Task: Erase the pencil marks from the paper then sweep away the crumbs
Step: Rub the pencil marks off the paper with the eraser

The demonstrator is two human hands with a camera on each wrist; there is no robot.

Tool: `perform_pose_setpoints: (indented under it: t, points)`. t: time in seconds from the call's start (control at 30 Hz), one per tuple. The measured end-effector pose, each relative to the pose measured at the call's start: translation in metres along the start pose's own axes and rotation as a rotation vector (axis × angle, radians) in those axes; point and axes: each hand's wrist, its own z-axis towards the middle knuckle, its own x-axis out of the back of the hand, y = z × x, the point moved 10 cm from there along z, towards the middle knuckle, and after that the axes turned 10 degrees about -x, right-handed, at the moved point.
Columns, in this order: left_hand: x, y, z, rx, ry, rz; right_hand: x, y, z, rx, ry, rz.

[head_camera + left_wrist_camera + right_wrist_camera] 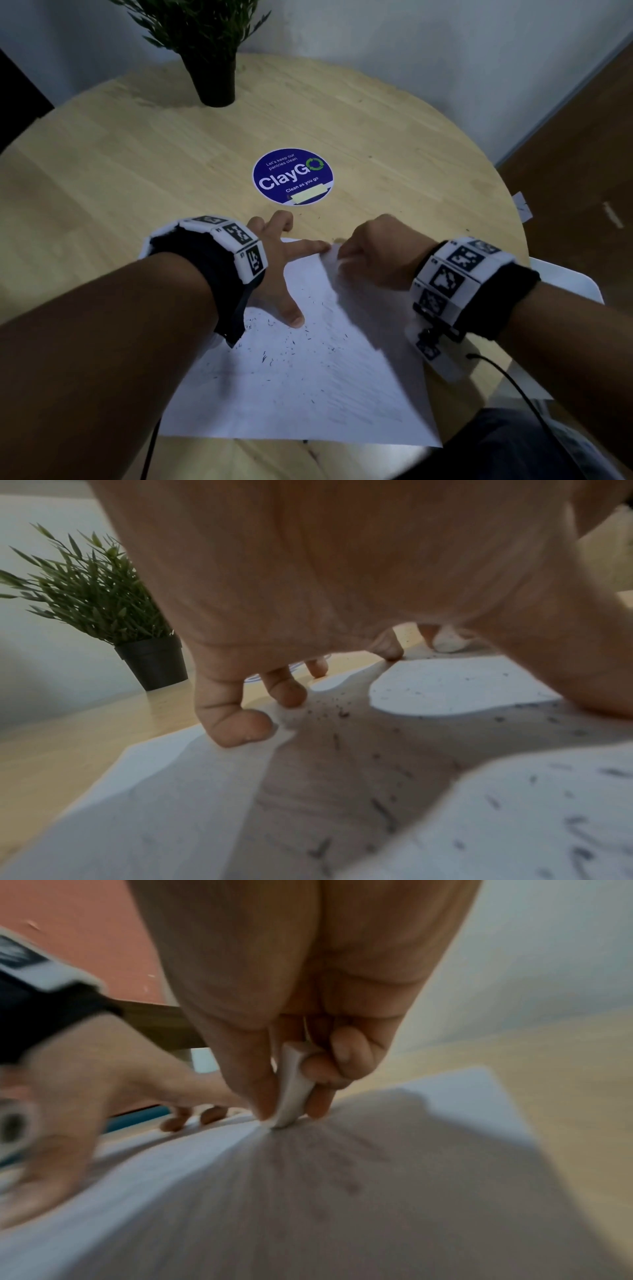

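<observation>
Right hand (pixel 301 1031) pinches a small white rubber eraser (pixel 291 1088), a smooth wedge-shaped block, between thumb on one face and curled fingers on the other. The eraser's lower tip touches the flat white sheet of paper (pixel 308 383) at its far edge; the paper puckers slightly at that contact.

Left hand (pixel 277 270) lies just left of that grip, fingers straight and splayed wide, holding nothing. Its fingertips (pixel 240 729) press on the sheet's far corner, and the thumb lies flat on the paper nearer the person.

Below the grip, toward the person, the sheet carries faint grey pencil marks (pixel 359 387) in fine parallel strokes. Dark, short, thread-like eraser crumbs (pixel 294 346) are scattered over the middle of the sheet, densest near the left thumb.

The sheet rests on a round pale wooden table (pixel 137 164) with visible grain. Beyond the grip: a round blue glossy sticker (pixel 293 176), then a spiky green plant in a tapered black pot (pixel 214 78). Both wrists wear black bands with white square-patterned tags.
</observation>
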Motion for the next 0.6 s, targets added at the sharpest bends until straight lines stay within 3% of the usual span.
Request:
perform_pose_setpoints:
  t: [0.07,0.2,0.33,0.5,0.6]
  points:
    - [0.000,0.000,0.001,0.002,0.005,0.003,0.001,0.005,0.003,-0.035,0.012,0.026]
    - [-0.001,-0.001,0.001,0.003,-0.006,-0.006,-0.017,-0.026,-0.019,0.097,-0.075,-0.062]
    - [0.000,0.000,0.001,0.000,0.008,-0.014,0.011,0.008,0.006,-0.054,0.047,0.018]
    - [0.001,0.001,0.000,0.003,0.000,-0.035,-0.021,-0.020,-0.018,0.063,-0.099,-0.029]
    - [0.002,0.002,0.000,0.003,0.011,-0.036,0.002,0.013,0.004,-0.064,0.025,-0.006]
